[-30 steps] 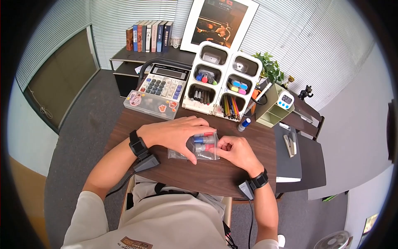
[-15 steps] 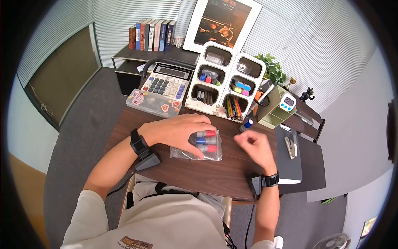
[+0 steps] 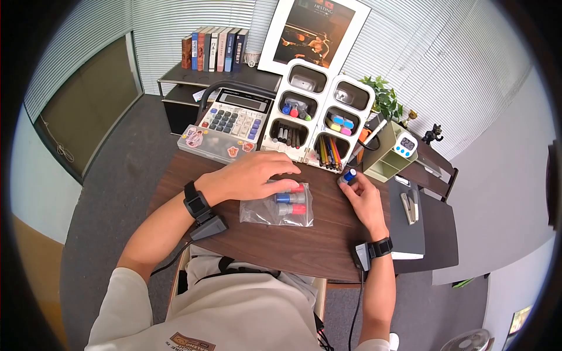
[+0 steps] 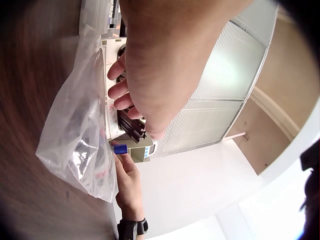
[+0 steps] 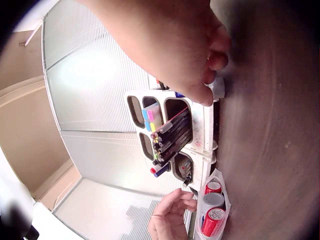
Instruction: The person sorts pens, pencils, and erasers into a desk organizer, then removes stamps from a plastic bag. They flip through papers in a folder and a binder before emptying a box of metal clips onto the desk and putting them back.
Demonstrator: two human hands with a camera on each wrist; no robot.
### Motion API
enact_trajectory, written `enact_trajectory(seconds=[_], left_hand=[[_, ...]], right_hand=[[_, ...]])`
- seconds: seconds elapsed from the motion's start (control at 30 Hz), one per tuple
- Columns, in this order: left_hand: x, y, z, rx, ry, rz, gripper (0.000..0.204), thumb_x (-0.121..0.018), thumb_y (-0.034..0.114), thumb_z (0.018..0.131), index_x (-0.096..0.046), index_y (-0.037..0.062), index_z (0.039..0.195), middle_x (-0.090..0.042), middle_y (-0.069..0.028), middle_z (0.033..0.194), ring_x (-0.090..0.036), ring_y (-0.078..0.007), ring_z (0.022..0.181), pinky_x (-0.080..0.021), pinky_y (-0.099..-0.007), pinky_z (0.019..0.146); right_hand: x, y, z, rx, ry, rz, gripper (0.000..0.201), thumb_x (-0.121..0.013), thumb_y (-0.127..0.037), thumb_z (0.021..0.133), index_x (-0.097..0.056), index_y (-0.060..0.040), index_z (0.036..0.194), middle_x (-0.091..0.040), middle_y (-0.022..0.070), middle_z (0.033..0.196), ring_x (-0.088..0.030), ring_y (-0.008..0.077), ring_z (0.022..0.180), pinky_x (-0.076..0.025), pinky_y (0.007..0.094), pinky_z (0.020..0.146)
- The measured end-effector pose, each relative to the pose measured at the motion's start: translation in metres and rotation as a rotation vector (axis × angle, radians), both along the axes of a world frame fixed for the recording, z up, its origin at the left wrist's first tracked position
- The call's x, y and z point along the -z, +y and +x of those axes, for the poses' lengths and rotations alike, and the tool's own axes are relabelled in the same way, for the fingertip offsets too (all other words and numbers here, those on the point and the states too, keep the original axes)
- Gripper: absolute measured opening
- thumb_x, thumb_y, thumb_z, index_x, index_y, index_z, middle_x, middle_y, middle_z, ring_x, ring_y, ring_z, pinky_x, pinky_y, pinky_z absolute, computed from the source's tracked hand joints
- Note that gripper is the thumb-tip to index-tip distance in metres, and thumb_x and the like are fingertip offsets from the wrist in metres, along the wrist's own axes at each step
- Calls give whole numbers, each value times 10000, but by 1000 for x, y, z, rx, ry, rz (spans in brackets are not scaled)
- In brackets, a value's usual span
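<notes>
Currently, at least three capped bottles point(image 3: 291, 209) lie inside the clear bag point(image 3: 256, 212) on the counter point(image 3: 281, 251); a blue-capped bottle point(image 3: 349, 175) is outside, at its two o'clock, pinched in the right hand point(image 3: 369, 207). The left hand point(image 3: 249, 176), fingers apart and relaxed, grips nothing over the bag's twelve-o'clock edge.

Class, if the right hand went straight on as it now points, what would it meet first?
Past the small blue-capped tube in its grasp, the right hand would probably meet the white plastic pen organizer first, though depth is hard to judge.
</notes>
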State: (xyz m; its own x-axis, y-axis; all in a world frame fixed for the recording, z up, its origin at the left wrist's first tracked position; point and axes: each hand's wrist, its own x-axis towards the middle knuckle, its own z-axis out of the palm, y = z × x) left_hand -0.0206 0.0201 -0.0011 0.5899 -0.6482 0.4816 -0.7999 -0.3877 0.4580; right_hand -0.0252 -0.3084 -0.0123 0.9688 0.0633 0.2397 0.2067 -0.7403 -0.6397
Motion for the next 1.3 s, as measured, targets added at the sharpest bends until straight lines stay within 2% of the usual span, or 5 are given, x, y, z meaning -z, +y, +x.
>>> enact_trajectory(seconds=[0.13,0.3,0.53,0.97,1.3], left_hand=[[2,-1,1,-7,-46,-28,293,-705,257,982,-720,27,1163,-709,-130,1098,-684,-305,1011,-537,-397,881],[-2,-1,-1,6,-47,-38,255,-790,262,911,-729,43,1025,-698,-88,953,-679,-272,884,-534,-375,772],[-2,-12,-10,143,-144,-83,395,-847,431,831,-663,82,847,-642,-49,811,-654,-258,761,-518,-384,660],[7,-23,-15,218,-281,-69,370,-823,365,863,-635,48,833,-571,-73,814,-587,-278,748,-476,-411,651],[0,-23,-17,196,-357,-82,344,-810,330,863,-606,59,805,-555,-77,804,-571,-276,730,-460,-399,634]], right_hand=[[-3,0,-2,-24,29,-78,284,-784,-218,932,-701,8,1083,-625,10,686,-558,96,635,-488,295,633],[-20,6,-15,-274,333,524,224,-706,-129,982,-659,-6,1163,-677,20,764,-590,60,646,-460,230,557],[-21,42,-38,-567,489,680,302,-706,-29,982,-637,4,1274,-731,61,948,-663,86,748,-544,233,590],[-9,46,-37,-611,47,261,284,-822,-78,875,-765,-38,1150,-757,2,940,-579,21,681,-457,203,575],[-7,54,-41,-589,-56,331,248,-835,-57,817,-760,-33,1053,-718,-16,838,-561,21,643,-433,205,551]])
